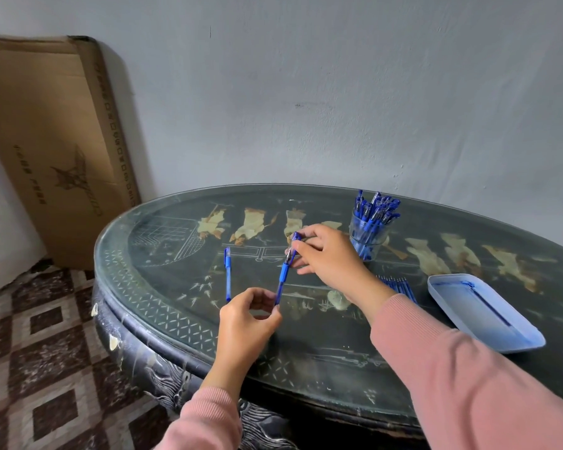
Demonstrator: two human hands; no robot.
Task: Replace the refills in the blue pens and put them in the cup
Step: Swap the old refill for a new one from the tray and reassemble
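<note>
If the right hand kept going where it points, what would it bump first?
Past the blue pen it pinches, the right hand looks free to cross the table toward the wall, though depth is unclear.

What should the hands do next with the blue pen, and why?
Probably the right hand should twist the tip end of the blue plastic pen while the left hand steadies its back end: each pinches one end, and thin blue refills lie ready on the dark table.

Soft, even, dim daylight, faint glare on the glassy tabletop (182, 323), wide-angle bending at edges, hands slightly blurred.
</note>
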